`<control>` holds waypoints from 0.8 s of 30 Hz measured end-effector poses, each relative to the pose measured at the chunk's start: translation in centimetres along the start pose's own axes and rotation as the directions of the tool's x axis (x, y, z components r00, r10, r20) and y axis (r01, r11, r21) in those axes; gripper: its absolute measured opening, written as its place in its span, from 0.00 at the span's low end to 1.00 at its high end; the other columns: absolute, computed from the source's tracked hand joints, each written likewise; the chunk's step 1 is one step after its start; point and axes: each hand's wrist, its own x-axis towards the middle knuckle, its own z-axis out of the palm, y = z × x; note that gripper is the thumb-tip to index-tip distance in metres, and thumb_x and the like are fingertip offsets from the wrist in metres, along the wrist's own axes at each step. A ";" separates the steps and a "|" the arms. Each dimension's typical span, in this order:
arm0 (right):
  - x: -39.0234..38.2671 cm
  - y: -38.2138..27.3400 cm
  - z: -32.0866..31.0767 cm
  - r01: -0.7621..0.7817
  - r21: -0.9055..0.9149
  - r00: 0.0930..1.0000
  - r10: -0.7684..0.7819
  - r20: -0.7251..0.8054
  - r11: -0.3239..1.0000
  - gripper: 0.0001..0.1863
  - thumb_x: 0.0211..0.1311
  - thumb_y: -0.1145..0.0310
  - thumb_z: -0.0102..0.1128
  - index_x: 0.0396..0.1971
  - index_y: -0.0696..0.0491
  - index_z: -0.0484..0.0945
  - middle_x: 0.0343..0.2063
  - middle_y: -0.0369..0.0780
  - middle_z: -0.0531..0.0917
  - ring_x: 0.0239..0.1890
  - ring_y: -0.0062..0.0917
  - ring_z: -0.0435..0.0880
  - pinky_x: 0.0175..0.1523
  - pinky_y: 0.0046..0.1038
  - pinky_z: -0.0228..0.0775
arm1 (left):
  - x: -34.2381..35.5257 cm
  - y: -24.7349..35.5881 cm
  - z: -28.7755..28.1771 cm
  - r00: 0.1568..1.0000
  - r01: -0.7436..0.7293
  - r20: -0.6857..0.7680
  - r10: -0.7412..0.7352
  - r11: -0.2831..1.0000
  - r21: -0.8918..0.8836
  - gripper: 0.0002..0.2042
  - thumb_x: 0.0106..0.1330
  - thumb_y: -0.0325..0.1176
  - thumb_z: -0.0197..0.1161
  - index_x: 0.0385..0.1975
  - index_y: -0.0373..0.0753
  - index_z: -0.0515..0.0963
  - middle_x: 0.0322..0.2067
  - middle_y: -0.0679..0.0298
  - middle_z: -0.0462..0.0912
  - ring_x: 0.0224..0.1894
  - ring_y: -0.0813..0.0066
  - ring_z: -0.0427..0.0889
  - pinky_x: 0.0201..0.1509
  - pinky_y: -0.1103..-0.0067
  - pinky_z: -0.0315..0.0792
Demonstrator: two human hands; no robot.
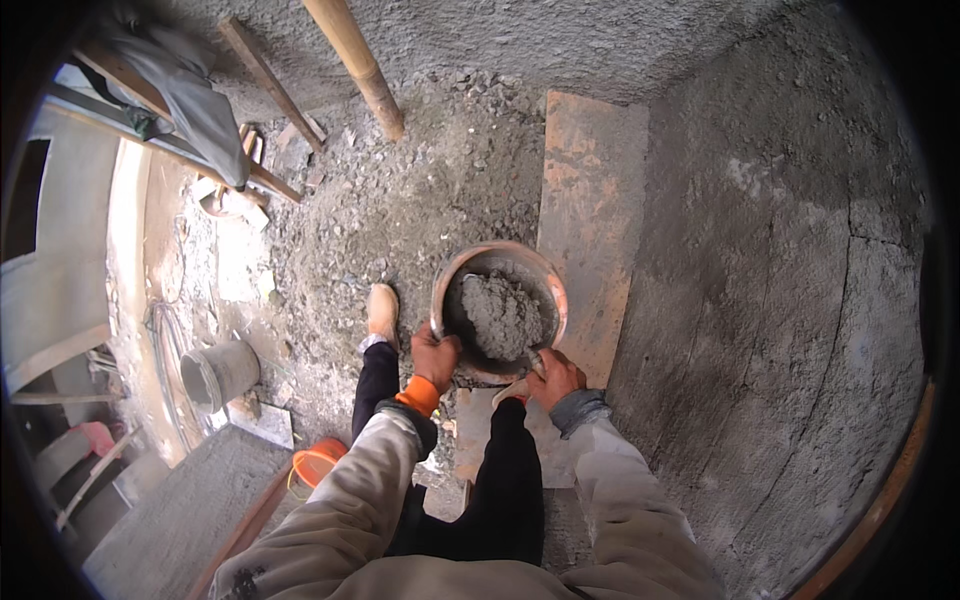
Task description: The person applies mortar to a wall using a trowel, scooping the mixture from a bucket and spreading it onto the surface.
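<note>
A round basin [556, 285] with a worn orange-brown rim is in front of me, partly filled with wet grey mortar [502, 315] heaped in its middle. On its near left rim my left hand [434, 357] is closed, an orange cuff at the wrist. My right hand [556, 378] grips the near right rim, fingers wrapped over the edge. Both forearms, in dusty light sleeves, reach forward from below. Whether the basin is lifted or rests on something, I cannot tell.
A mortar-stained board [592, 220] lies beside the rough grey wall [780, 300] on the right. At the left stand a grey bucket [222, 374] and an orange bucket [318, 461]. A bamboo pole [360, 68] meets the rubble-strewn ground [440, 170] ahead. My shoe [383, 310] is left of the basin.
</note>
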 end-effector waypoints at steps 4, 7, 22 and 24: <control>-1.0 -5.2 -2.1 0.181 0.075 0.979 -0.172 -0.111 0.981 0.17 0.49 0.62 0.58 0.40 0.50 0.70 0.33 0.45 0.78 0.35 0.43 0.79 0.36 0.44 0.68 | 0.6 -0.2 -3.0 0.998 -0.016 -0.066 0.013 0.999 -0.049 0.13 0.51 0.16 0.50 0.35 0.35 0.76 0.27 0.67 0.79 0.26 0.77 0.76 0.32 0.78 0.74; -0.6 -8.0 -5.7 0.223 0.308 0.967 -0.250 0.052 0.925 0.16 0.50 0.64 0.58 0.39 0.53 0.71 0.27 0.44 0.79 0.27 0.39 0.80 0.30 0.39 0.69 | 1.0 -0.4 -4.8 0.988 -0.085 -0.142 0.063 0.984 -0.155 0.12 0.51 0.16 0.49 0.33 0.34 0.76 0.25 0.68 0.78 0.24 0.79 0.75 0.28 0.80 0.72; -13.1 5.2 -25.0 -0.097 0.160 0.854 0.165 -0.493 0.982 0.14 0.51 0.74 0.52 0.40 0.55 0.73 0.20 0.39 0.76 0.24 0.23 0.75 0.30 0.25 0.69 | -1.9 0.0 -6.9 0.979 -0.127 -0.143 0.148 0.981 0.148 0.15 0.47 0.17 0.50 0.36 0.32 0.78 0.30 0.62 0.81 0.27 0.78 0.78 0.33 0.81 0.72; -12.2 1.8 -18.8 0.038 -0.088 0.978 -0.055 -0.202 0.995 0.19 0.51 0.69 0.56 0.46 0.48 0.71 0.37 0.44 0.78 0.33 0.37 0.81 0.41 0.35 0.73 | -2.2 -1.4 -5.2 0.979 -0.144 -0.110 0.171 0.965 0.217 0.16 0.47 0.18 0.51 0.37 0.32 0.77 0.30 0.62 0.82 0.30 0.76 0.80 0.37 0.80 0.73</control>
